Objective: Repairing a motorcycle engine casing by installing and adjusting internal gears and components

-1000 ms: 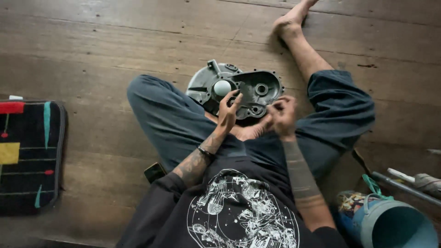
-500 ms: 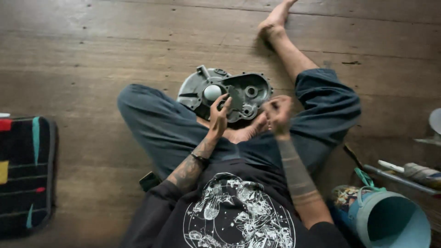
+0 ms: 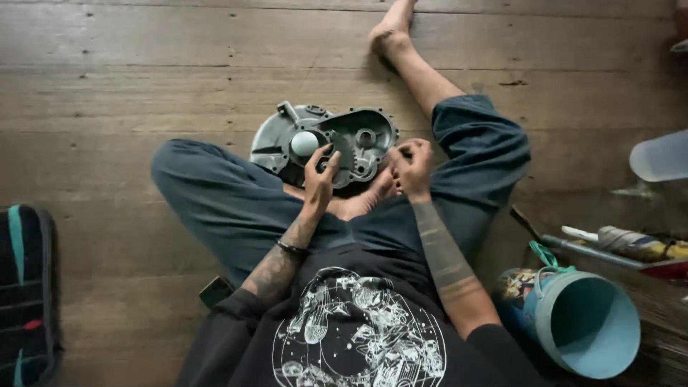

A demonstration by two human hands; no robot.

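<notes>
I sit on a wooden floor with a grey metal engine cover [image 3: 276, 136] lying between my legs. My left hand [image 3: 319, 177] rests on the cover's near edge, fingers pinched at a small dark round part just below a pale round knob [image 3: 304, 143]. My right hand [image 3: 411, 166] hovers at the cover's right edge with its fingers curled closed around something small that I cannot make out. My bare foot [image 3: 390, 30] stretches out beyond the cover.
A light blue plastic bucket [image 3: 584, 322] lies on its side at the right, with tools and a metal rod [image 3: 602, 247] behind it. A pale plastic container [image 3: 661, 156] is at the far right. A dark patterned mat [image 3: 25, 287] lies at the left edge. A small dark object [image 3: 215, 290] sits by my left elbow.
The view has shifted, so everything sits lower and more to the left in frame. My left hand has stayed on the cover near the knob; my right hand remains curled at its edge.
</notes>
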